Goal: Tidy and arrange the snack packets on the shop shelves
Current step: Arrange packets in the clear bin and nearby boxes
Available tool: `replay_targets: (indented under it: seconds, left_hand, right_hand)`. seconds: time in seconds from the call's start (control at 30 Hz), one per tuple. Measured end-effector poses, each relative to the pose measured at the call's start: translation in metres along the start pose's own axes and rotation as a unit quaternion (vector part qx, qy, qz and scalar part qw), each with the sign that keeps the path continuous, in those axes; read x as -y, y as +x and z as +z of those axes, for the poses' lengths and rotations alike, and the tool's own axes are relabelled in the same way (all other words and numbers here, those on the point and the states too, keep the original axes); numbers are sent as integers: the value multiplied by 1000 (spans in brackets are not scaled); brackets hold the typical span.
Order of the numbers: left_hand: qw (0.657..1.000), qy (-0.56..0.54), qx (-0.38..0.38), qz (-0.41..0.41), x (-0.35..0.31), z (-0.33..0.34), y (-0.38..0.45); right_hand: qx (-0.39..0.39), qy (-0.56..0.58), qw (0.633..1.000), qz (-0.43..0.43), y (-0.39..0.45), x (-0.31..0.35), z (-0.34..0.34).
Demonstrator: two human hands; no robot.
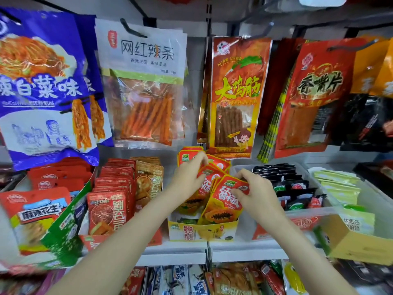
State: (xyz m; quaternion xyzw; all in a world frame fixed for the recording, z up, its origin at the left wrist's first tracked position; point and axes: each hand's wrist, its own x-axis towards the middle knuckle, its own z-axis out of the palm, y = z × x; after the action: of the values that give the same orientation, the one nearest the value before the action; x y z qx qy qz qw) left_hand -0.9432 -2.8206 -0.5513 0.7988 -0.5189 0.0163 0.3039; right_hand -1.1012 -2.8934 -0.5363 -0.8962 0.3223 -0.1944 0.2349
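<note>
Shelf box (pixel 202 229): both hands' grip pinching upright papaya packets (pixel 223 201), tops tilted back.

blue bag (pixel 42 81), far left: cut off by edge
cardboard box (pixel 357 241), near right: blurred
lower shelf packets (pixel 212 279): cut off at bottom
papaya packets (pixel 223 201): partly hidden behind fingers (pixel 236 191)
</note>
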Motion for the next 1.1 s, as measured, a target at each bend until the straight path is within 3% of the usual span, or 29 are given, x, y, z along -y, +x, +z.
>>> replay_targets:
  seconds: [0.1, 0.17, 0.3, 0.4, 0.47, 0.53, 0.6, 0.67, 0.8, 0.93, 1.0, 1.07, 1.1]
  left_hand:
    - [994, -70, -63, -62, 18, -14, -17]
    - [993, -59, -63, -80, 30, -18, -21]
    - [996, -15, -24, -86, 41, -10, -13]
    - [992, 33, -37, -116, 39, -6, -10]
    - [995, 48, -15, -85, 35, -1, -16]
    - [997, 56, 32, -31, 35, 1, -23]
    - [996, 59, 68, -11, 40, -1, -25]
    - [995, 47, 81, -13, 45, -1, -23]
    - [993, 69, 91, -27, 49, 6, -21]
    - [991, 91, 88, -31, 42, 2, -25]
    - [992, 117, 46, 0, 38, -7, -35]
    - [988, 144, -14, 60, 37, -16, -45]
    - [987, 144, -7, 67, 38, -21, -49]
  right_hand:
    - [-5, 18, 1000, -3, 5, 6, -3]
    - [-20, -4, 1000, -13, 16, 12, -4]
    - [-34, -95, 993, -58, 60, 22, 6]
    - [-22, -233, 970, -71, 76, 18, 26]
    - [-48, -265, 958, -100, 69, 10, 38]
    - [-40, -226, 966, -121, 57, 5, 38]
    - [53, -237, 965, -104, 49, 1, 32]
    - [129, -305, 940, -79, 42, 0, 30]
    - [98, -416, 899, -93, 41, 3, 39]
    - [10, -476, 873, -106, 46, 6, 45]
    - [-11, -478, 872, -102, 44, 6, 47]
    - [-30, -447, 878, -168, 44, 7, 44]
    - [4, -407, 889, -208, 45, 6, 42]
